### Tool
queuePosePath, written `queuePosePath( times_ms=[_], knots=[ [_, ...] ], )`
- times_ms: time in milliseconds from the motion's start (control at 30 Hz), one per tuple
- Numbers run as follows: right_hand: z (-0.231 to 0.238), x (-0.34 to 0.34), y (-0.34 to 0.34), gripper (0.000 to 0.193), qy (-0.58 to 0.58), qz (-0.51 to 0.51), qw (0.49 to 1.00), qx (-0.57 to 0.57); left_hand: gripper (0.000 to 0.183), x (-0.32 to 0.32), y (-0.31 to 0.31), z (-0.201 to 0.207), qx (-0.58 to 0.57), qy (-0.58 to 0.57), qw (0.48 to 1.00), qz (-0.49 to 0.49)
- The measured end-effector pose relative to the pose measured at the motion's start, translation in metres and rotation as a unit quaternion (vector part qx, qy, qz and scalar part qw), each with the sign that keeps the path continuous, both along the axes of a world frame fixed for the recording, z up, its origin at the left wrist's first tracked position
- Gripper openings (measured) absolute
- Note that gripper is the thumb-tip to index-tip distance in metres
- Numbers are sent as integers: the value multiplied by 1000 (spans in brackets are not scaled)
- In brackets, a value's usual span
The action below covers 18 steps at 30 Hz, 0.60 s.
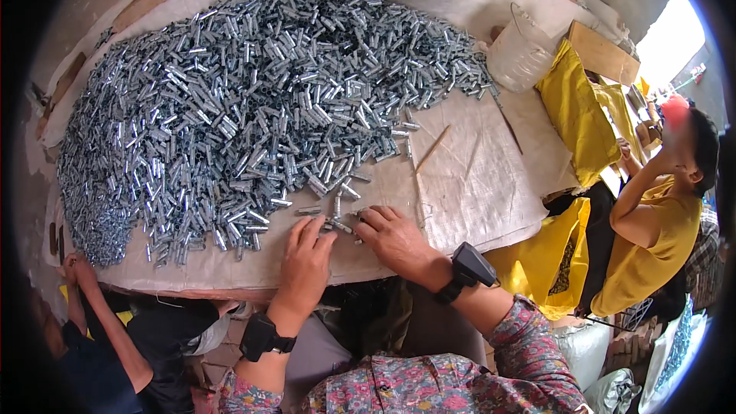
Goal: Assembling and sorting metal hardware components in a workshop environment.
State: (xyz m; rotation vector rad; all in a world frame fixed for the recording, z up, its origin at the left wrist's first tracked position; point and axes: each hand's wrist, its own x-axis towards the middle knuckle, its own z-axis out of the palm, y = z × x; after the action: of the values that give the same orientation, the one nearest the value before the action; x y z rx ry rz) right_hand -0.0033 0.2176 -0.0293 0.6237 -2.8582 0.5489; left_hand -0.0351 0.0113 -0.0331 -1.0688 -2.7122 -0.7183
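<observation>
Flowered cloth of my shirt [399, 391] fills the near edge, closest of all. Beyond it spreads a tabletop [215, 280] under pale sheeting, its far and left parts covered by a broad heap of shiny metal cylinders [253, 107]. Off to the right is a person in a yellow top [652, 241], one arm bent up. Between that person and the sheeting slumps a yellow sack [575, 111], with a clear bucket [521, 54] just to its left. At the near side of the heap, my left grip [305, 257] and right grip [399, 241] face each other, fingers bent down. A thin stick [433, 147] lies farther right. Several loose cylinders [337, 205] lie at my fingertips; whether either grip is closed on one, I cannot tell.
</observation>
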Motion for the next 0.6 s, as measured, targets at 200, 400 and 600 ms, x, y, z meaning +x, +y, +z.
queuePosePath(
  times_ms=[200,400,600],
  knots=[
    [-1,-4,2,24,43,9,999,31,30,11,-6,-6,121,-24,992,32],
    [3,0,-4,20,47,0,996,78,31,5,-23,4,66,9,996,52],
    [3,-4,3,19,41,-14,999,16,25,-4,-19,5,56,38,997,23]
  ],
)
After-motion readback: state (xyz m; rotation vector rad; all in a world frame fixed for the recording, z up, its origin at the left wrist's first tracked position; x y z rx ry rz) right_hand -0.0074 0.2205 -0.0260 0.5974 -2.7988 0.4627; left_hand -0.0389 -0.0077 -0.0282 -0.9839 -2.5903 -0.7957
